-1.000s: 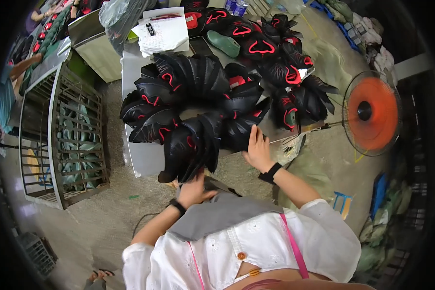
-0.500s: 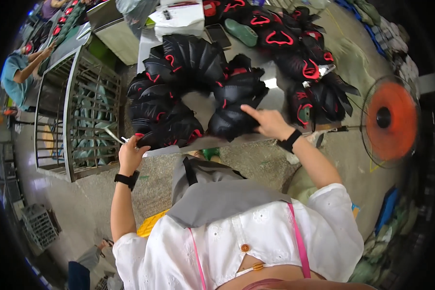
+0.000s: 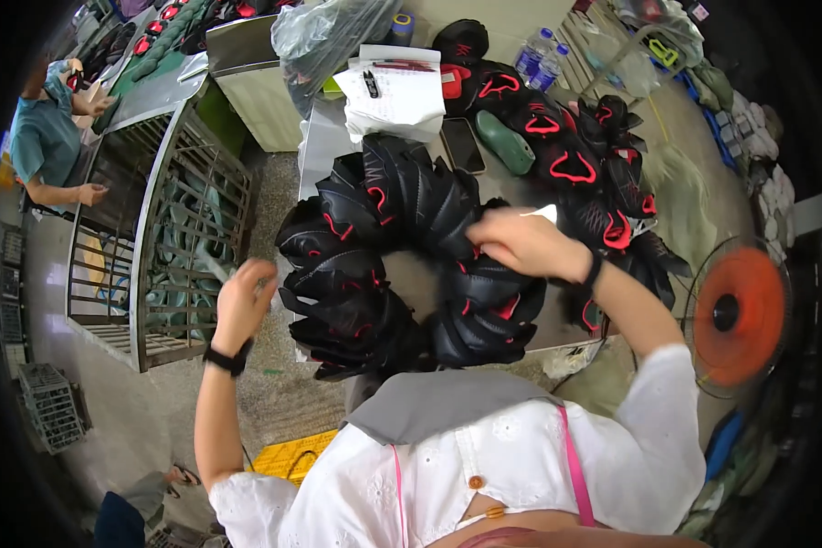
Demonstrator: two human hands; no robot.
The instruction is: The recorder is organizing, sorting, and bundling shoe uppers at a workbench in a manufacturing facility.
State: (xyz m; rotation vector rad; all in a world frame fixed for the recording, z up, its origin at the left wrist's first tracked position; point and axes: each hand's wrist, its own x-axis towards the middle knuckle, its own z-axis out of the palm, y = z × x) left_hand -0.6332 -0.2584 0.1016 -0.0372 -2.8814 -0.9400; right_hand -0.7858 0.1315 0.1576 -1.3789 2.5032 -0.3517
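Black shoe uppers (image 3: 338, 265) with red trim — overlapping, fanned into a rough ring on the metal table (image 3: 411, 285), directly left of and below the right hand (image 3: 532, 245). Right hand reaches in palm down, fingertips at the ring's upper-right part; fingers are bent close together, can't tell if they pinch an upper. Left hand (image 3: 242, 303) is off the ring, just beside its left side, fingers loosely curled; blurred, can't tell if the fingertips meet or grip anything. Both wrists wear dark bands.

Above the right hand: dark phone (image 3: 464, 146), green shoe last (image 3: 504, 143), then 2 bottles (image 3: 541, 59) farther up. Papers (image 3: 393, 96) up and left of it. Right of it, more black-and-red shoes (image 3: 571, 166) in a pile; orange fan (image 3: 740, 315) beyond, lower right.

Left of the left hand — barred metal crate (image 3: 151, 247) with green lasts inside; co-worker in a teal top (image 3: 47, 146) farther up-left.
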